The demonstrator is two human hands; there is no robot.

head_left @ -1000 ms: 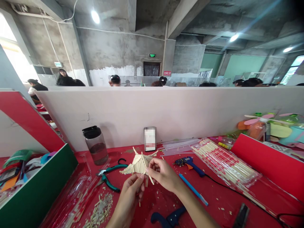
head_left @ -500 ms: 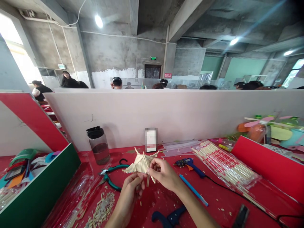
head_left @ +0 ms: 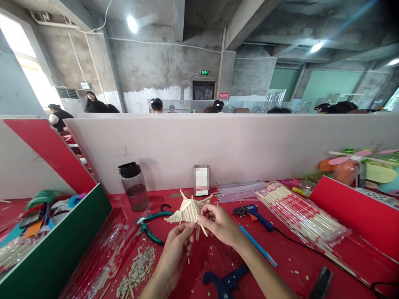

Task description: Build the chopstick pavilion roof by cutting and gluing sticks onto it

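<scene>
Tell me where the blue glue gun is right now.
In the head view, the blue glue gun lies on the red tabletop, right of the right hand, between that hand and the wrapped sticks, just beyond the light-blue tube.

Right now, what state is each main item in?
Stick star: pinched in right hand
Pliers: lying, handles spread
Glue gun: lying on its side
Drinking bottle: upright, partly filled
Phone: upright, screen lit
Stick bundle: in clear plastic
Exit sign: lit
</scene>
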